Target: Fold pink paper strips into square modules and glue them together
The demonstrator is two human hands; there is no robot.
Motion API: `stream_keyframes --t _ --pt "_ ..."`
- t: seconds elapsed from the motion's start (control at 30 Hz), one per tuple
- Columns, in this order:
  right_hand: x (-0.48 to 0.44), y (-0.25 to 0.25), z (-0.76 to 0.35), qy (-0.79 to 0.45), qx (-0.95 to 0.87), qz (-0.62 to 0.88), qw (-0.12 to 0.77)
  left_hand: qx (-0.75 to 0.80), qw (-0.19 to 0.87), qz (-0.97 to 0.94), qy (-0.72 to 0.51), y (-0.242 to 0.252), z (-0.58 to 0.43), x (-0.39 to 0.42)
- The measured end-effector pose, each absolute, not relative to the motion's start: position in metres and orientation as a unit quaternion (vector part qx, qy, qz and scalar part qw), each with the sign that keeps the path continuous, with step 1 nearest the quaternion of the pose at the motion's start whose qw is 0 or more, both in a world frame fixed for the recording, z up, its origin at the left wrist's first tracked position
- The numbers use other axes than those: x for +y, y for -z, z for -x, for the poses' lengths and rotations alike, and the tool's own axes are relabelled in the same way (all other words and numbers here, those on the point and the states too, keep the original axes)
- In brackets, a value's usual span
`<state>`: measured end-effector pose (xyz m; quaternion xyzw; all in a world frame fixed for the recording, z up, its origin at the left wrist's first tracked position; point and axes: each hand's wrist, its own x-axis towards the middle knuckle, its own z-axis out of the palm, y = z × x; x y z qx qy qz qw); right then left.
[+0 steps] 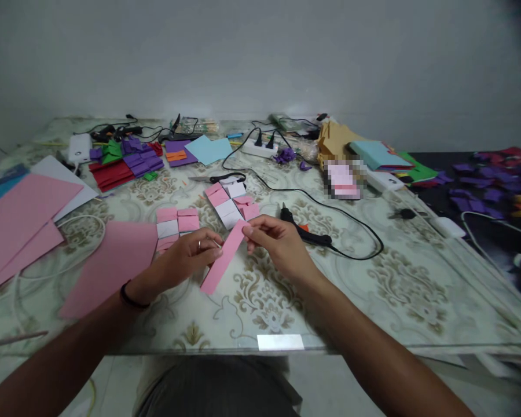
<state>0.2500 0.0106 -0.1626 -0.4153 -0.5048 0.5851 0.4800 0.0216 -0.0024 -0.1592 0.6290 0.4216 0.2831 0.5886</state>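
Note:
A pink paper strip (224,259) slants between my hands above the patterned table. The fingers of my left hand (191,255), which wears a ring, are closed on the strip's left edge. My right hand (275,240) pinches its upper end between thumb and fingers. Just behind my left hand lies a folded pink and white paper piece (168,228). Another pink and white piece (229,212) lies beyond the strip's top. A large pink sheet (117,260) rests left of my left hand, partly under my forearm.
A black glue gun (306,229) with a looping cable lies right of my right hand. Scissors (221,178) and a power strip (259,148) lie farther back. Pink sheets (26,220) cover the left side. Purple, red and green folded papers (125,162) stand at the back left.

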Motion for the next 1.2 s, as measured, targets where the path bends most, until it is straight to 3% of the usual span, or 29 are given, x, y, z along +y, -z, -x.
stream_keyframes --t 0.27,0.4,0.57,0.83,1.2 --pt "0.009 0.168 -0.248 -0.651 -0.479 0.355 0.470 0.399 0.628 -0.624 -0.240 0.148 -0.023 -0.006" --pt "0.009 0.166 -0.248 -0.666 -0.476 0.336 0.466 0.383 0.639 -0.605 -0.282 0.155 -0.022 -0.005" --pt "0.000 0.166 -0.239 -0.665 -0.524 0.336 0.413 0.433 0.584 -0.604 -0.327 0.160 -0.025 -0.005" --pt "-0.006 0.178 -0.233 -0.564 -0.597 0.425 0.380 0.474 0.486 -0.677 -0.284 0.159 -0.020 -0.008" --pt "-0.008 0.168 -0.231 -0.583 -0.575 0.388 0.423 0.437 0.556 -0.642 -0.296 0.162 -0.027 -0.010"
